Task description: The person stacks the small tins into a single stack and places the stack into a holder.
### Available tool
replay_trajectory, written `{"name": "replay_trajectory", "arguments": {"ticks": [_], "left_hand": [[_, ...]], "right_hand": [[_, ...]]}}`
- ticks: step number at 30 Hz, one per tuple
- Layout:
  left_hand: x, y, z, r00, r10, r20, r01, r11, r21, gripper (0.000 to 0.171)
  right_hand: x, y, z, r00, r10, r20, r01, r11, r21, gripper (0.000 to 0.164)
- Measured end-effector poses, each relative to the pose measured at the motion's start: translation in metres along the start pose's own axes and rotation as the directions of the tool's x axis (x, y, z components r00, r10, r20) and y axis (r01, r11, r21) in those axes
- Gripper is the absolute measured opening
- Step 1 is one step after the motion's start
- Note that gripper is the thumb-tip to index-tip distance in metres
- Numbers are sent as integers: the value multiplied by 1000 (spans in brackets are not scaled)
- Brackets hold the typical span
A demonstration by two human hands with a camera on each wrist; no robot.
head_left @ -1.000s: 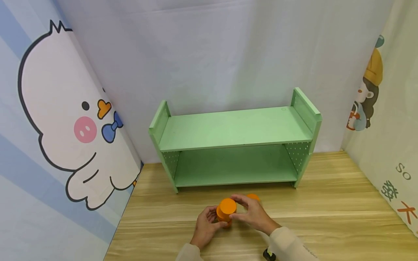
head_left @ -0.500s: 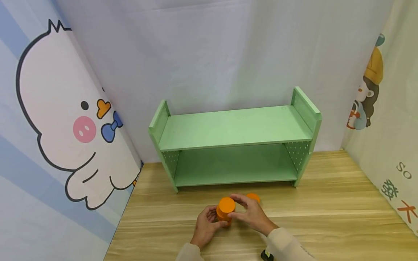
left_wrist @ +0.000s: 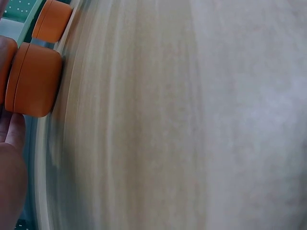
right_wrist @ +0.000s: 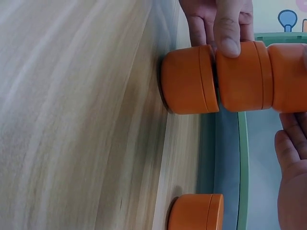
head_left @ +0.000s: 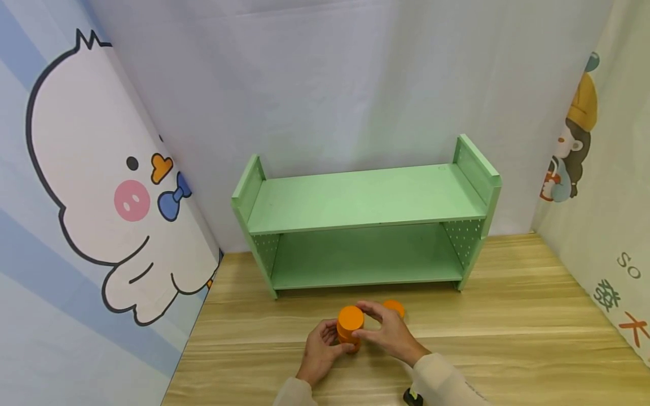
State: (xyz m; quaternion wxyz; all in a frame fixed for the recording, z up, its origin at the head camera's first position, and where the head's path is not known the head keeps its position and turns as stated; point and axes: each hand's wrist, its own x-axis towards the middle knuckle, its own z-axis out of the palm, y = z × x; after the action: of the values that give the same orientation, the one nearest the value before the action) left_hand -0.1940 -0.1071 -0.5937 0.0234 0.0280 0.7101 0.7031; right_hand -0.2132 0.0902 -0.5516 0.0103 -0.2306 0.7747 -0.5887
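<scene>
Three orange lidded jars stand in a stack: a bottom jar [right_wrist: 189,81], a middle jar [right_wrist: 242,79] and a top jar [head_left: 351,318]. My left hand [head_left: 320,352] grips the middle jar from the left, its thumb across the front side in the right wrist view. From the right, my right hand [head_left: 388,331] pinches the top jar between thumb and fingers. That jar sits on or just above the middle one, slightly offset. A separate orange jar [head_left: 394,308] stands upright on the table behind my right hand, partly hidden by it in the head view.
A green two-level shelf [head_left: 365,198] stands behind the jars, against a pale cloth backdrop [head_left: 355,84]. Printed curtains flank the wood-grain table [head_left: 518,316]. A small black object [head_left: 413,397] lies by the right sleeve at the front.
My right hand has shifted slightly left with the top jar, bringing it nearer in line with the stack. My left hand stays in place on the middle jar.
</scene>
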Motion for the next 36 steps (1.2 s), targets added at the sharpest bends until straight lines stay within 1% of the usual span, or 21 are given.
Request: {"name": "replay_trajectory", "arguments": {"ticks": [11,17,30,36], "left_hand": [[0,-1,-1,1000,15,17,-15,1000,-7,54],[0,-1,-2,1000,24,18,-24,1000,4,53],[-1,0,-2,1000,18,14,-18,1000,13,52],[0,0,-2,1000,19,16,-19,1000,11,53]], "right_hand": [[2,-3,3,1000,13,8,-13,1000,-5,58],[3,-4,4,1000,13,8,-13,1000,-7,58],[3,-3,5,1000,16,7,-16,1000,-8,57],[3,-2,5,1000,3,8,-3,1000,-14,58]]}}
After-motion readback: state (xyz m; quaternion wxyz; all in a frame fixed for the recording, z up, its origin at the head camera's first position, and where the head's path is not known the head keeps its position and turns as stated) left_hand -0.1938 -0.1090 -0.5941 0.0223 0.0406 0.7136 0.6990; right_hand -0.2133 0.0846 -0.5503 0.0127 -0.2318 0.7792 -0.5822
